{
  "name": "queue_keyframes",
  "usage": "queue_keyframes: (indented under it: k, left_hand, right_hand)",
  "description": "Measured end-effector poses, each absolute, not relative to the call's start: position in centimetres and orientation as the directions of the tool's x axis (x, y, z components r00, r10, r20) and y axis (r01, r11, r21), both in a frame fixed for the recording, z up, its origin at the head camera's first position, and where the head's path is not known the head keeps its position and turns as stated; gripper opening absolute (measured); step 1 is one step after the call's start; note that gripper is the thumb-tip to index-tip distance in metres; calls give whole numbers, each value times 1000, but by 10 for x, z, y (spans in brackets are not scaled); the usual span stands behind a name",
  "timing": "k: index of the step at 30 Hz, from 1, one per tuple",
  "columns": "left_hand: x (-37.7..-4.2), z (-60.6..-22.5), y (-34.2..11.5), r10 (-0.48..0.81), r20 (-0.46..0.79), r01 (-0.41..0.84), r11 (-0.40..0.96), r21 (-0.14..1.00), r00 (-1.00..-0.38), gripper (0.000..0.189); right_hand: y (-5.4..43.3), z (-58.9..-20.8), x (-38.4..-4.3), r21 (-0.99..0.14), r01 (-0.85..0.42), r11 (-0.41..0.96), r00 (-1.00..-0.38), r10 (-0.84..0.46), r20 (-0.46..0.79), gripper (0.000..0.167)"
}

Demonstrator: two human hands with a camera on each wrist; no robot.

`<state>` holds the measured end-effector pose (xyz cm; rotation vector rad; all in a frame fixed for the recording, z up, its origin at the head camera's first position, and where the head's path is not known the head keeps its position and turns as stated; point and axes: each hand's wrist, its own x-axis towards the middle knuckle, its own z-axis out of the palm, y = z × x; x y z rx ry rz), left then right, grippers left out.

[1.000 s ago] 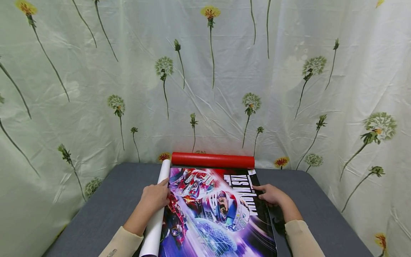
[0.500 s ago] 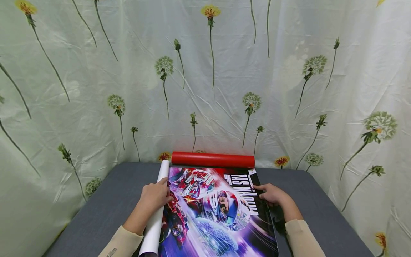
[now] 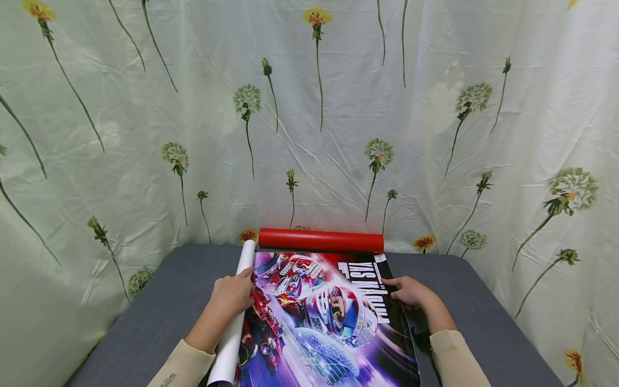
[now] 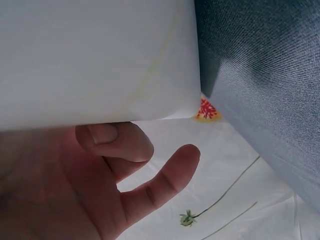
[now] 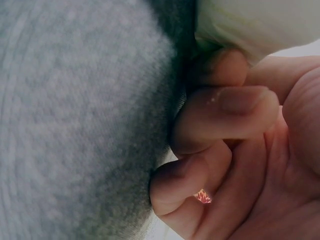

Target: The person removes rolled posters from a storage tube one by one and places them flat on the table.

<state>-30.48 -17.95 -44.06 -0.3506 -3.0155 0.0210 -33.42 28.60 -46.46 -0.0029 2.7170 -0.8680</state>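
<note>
A glossy printed poster [image 3: 333, 322] with a helmeted racing driver and large white lettering lies partly unrolled. Its left side forms a white roll [image 3: 227, 344]. My left hand [image 3: 232, 293] grips this roll, index finger pointing along it and thumb on the printed side; in the left wrist view, curled fingers [image 4: 117, 140] meet the roll's lower edge while the little finger stands away. At the poster's dark right edge, my right hand [image 3: 413, 293] presses with an extended index finger. Its other fingers [image 5: 225, 115] bend against the grey cloth in the right wrist view.
A red tube [image 3: 321, 241] lies crosswise behind the poster, near the far edge of the grey-covered table [image 3: 140, 322]. Behind it hangs a pale curtain [image 3: 309, 134] printed with dandelions. A dark shape [image 3: 419, 333] shows beneath the right wrist.
The near end of the white roll has shifted slightly left, showing a little more of the print. My left thumb has moved slightly on the roll. My right hand stays nearly still.
</note>
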Motion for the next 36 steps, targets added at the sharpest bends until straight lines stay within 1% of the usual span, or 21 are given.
queue_keyframes:
  k: [2,7,8,14,16,23,27,36]
  left_hand:
    - [-305,-440,-180,223,97,221,975,-29,-970,11]
    - [-305,-439,-179,214,93,210,977,-43,-972,30]
    - [-305,-439,-179,213,93,210,977,-43,-973,32]
    - [-303,-439,-181,245,147,240,969,-51,-958,20]
    - [-302,-438,-181,250,158,244,968,-53,-955,19]
    - [-304,-439,-182,233,134,229,972,-44,-963,9]
    - [-304,-439,-181,223,118,219,975,-46,-968,11]
    - [-306,-439,-183,230,120,227,973,-41,-966,23]
  right_hand:
    - [287,-465,-335,-572,77,817,-959,-97,-268,53]
    - [289,-466,-336,-579,58,813,-960,-114,-256,53]
    - [289,-466,-336,-580,59,813,-960,-113,-256,53]
    - [291,-466,-337,-577,64,815,-960,-108,-259,53]
    - [291,-467,-337,-576,69,815,-959,-104,-262,54]
    - [291,-466,-335,-580,89,810,-960,-87,-268,54]
    - [292,-466,-335,-582,89,808,-960,-86,-267,53]
    - [293,-467,-334,-580,83,811,-961,-89,-262,53]
